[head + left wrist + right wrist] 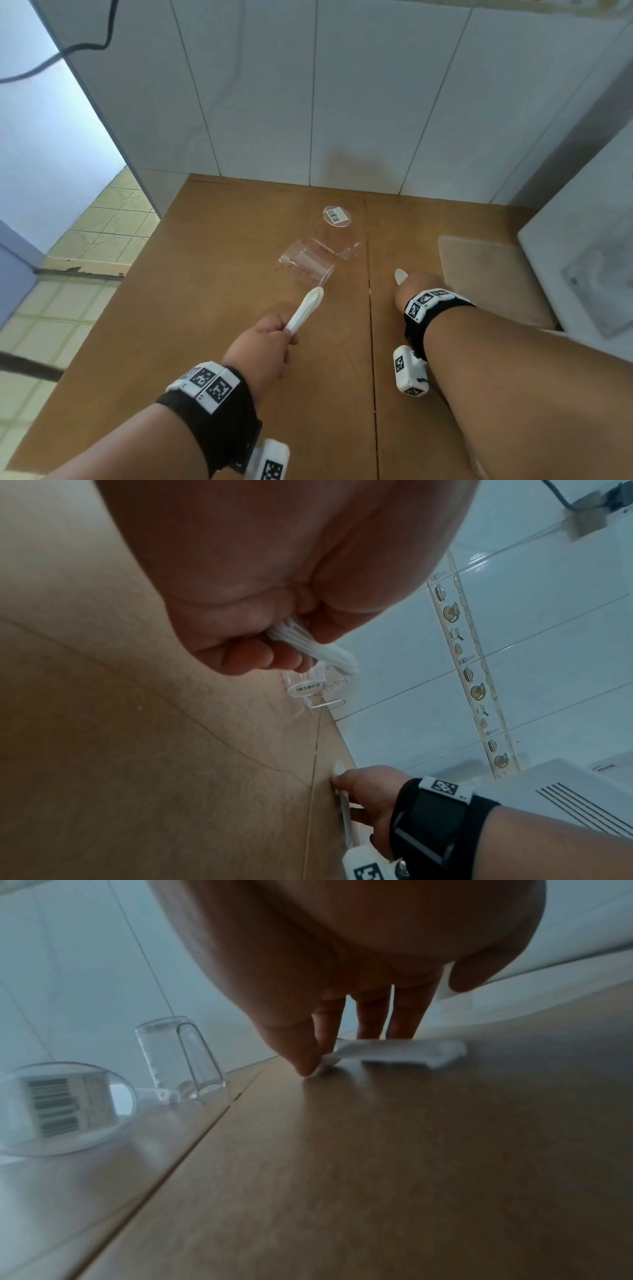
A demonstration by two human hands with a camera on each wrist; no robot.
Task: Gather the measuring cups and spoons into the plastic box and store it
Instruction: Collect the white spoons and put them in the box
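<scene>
My left hand point(270, 339) grips a bunch of white measuring spoons point(306, 311) by the handles point(308, 639), bowls pointing away over the wooden table point(205, 308). My right hand point(411, 287) is down on the table, its thumb and fingers point(304, 1058) pinching a single white measuring spoon point(397, 1051) that lies flat; its tip point(400, 276) sticks out past the knuckles. Two clear measuring cups sit further back: one on its side point(306, 263), one upside down with a barcode label point(337, 216).
A flat translucent plastic piece point(483, 274) lies to the right of my right hand, against a white appliance point(582, 260). A tiled wall point(308, 102) closes the table's back. The table's left edge drops to a tiled floor point(85, 240).
</scene>
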